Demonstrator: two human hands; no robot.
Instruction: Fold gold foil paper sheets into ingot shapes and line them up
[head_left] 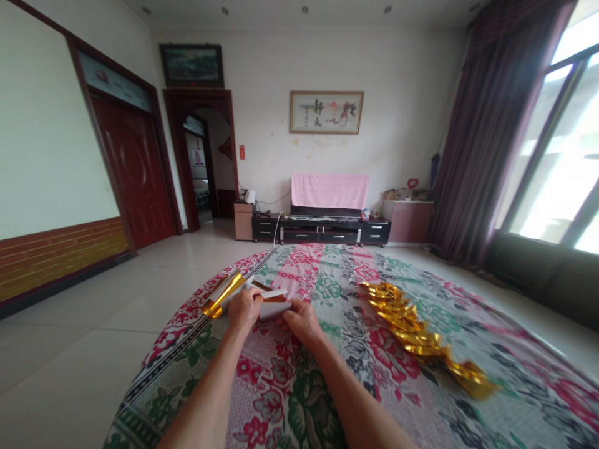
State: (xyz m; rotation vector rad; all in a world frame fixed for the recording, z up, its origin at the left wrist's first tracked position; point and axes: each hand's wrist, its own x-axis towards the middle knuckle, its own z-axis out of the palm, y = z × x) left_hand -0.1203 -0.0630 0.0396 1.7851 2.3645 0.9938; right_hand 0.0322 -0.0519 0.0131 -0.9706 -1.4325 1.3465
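Note:
Both hands meet over a round table's flowered cloth (299,399). Between them is a sheet of paper (275,308), white on the side facing me, with a gold-brown strip showing along its upper edge. My left hand (244,308) pinches the sheet's left end, and my right hand (302,319) has its fingers closed on the right end. Just left of my left hand lies curled gold foil paper (224,296), with more white-backed paper behind the hands. On the right, a long row of folded gold foil pieces (412,327) runs diagonally toward me.
Beyond the table stand a low black cabinet (299,236) and a pink cloth (330,190) draped over a screen-shaped object. A pinkish cabinet (409,222) is at the right, near a dark curtain (482,137). Tiled floor (93,324) lies at the left.

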